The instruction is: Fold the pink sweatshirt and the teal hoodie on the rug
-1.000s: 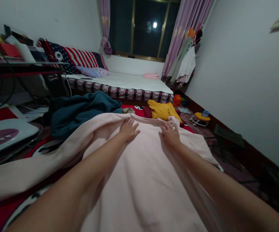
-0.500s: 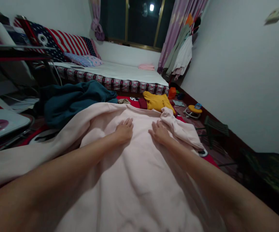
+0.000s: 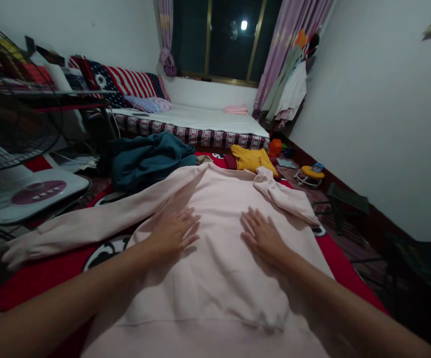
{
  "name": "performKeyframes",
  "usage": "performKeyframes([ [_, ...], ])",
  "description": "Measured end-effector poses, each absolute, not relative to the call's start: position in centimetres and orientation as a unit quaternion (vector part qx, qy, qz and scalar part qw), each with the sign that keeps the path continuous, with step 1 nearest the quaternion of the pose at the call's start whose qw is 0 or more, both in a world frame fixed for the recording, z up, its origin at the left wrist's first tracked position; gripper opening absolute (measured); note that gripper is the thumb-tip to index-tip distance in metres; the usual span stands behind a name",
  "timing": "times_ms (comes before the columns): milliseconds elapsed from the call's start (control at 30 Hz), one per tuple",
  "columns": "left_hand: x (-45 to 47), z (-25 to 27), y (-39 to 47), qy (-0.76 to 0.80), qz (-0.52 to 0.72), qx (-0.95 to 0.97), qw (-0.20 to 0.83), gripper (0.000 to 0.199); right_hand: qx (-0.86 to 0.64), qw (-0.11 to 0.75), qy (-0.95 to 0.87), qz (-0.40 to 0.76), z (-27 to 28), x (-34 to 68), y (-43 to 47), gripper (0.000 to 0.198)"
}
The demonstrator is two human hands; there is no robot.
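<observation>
A pale pink long-sleeved sweatshirt [image 3: 219, 278] lies spread out on a red patterned cloth [image 3: 62, 281], its neckline away from me and its hem close by. Its left sleeve stretches out to the side; the right one is folded over at the shoulder. My left hand [image 3: 176, 228] is over the left part of the chest, fingers spread and slightly blurred. Over the right part is my right hand [image 3: 264, 236], fingers apart too. Both palms face down on or just above the fabric; contact cannot be made out exactly. Neither hand grips anything.
Beyond the sweatshirt are a dark teal garment [image 3: 148, 159] and a folded yellow garment [image 3: 253, 159]. A fan [image 3: 38, 191] stands at left. Small stools [image 3: 348, 199] line the right wall. A low bed [image 3: 200, 119] sits under the window.
Both hands have slid toward me down the sweatshirt and a little further apart. The view has shifted left, bringing the whole left sleeve and the fan into sight.
</observation>
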State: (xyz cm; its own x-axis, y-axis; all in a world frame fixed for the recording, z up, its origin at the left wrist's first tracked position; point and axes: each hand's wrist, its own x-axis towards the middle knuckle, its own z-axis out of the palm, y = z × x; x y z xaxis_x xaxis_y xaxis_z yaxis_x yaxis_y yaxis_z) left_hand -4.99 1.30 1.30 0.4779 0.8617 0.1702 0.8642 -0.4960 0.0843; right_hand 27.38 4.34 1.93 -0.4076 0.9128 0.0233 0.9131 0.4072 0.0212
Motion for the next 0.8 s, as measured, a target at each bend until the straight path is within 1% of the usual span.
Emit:
performKeyframes([
  [33,-4.7,1.0,0.8,-0.479,-0.105,-0.871,0.005,0.054,-0.486,0.011,-0.874,-0.002,1.5,26.8,3.2,0.058],
  [100,-5.2,0.5,-0.3,-0.465,-0.094,-0.88,0.001,0.055,-0.445,0.021,-0.895,-0.002,0.6,27.7,1.9,0.056],
  [167,-6.5,0.5,-1.4,-0.493,-0.068,-0.868,0.001,0.054,-0.49,0.02,-0.871,-0.026,0.4,30.3,2.0,0.055],
  [233,-7.1,1.5,-2.1,-0.52,-0.043,-0.853,0.0,0.053,-0.558,-0.004,-0.828,-0.052,1.1,32.3,3.0,0.053],
  [300,-6.1,3.0,-2.2,-0.559,-0.014,-0.829,-0.005,0.046,-0.601,-0.042,-0.795,-0.067,2.4,32.1,3.9,0.05],
  [367,-3.7,4.2,-1.7,-0.587,-0.006,-0.809,-0.022,0.036,-0.599,-0.043,-0.796,-0.073,3.5,29.3,4.3,0.048],
  [433,-1.2,4.3,-0.8,-0.572,-0.052,-0.818,-0.031,0.036,-0.524,0.007,-0.85,-0.057,3.8,26.0,4.3,0.05],
  [500,-0.2,3.3,0.2,-0.533,-0.104,-0.84,-0.018,0.047,-0.398,0.039,-0.916,-0.019,3.0,24.1,4.6,0.056],
  [533,-0.3,2.7,0.7,-0.526,-0.115,-0.843,-0.013,0.055,-0.364,0.04,-0.93,-0.004,2.5,24.0,5.0,0.058],
  [567,-0.7,2.1,1.1,-0.531,-0.111,-0.84,-0.014,0.06,-0.367,0.035,-0.93,0.002,2.0,24.5,5.7,0.059],
  [600,-1.3,1.8,1.4,-0.542,-0.1,-0.834,-0.018,0.064,-0.406,0.029,-0.913,-0.001,1.7,25.3,6.5,0.058],
  [667,-2.2,1.9,1.9,-0.581,-0.076,-0.81,-0.025,0.064,-0.532,0.012,-0.847,-0.021,1.7,26.7,8.3,0.055],
  [733,-1.9,3.0,2.9,-0.603,-0.054,-0.796,-0.024,0.05,-0.605,-0.004,-0.795,-0.032,2.5,26.7,9.9,0.05],
  [800,-0.4,4.4,4.7,-0.596,-0.047,-0.801,-0.024,0.035,-0.598,0.015,-0.801,-0.041,3.4,24.8,10.9,0.045],
])
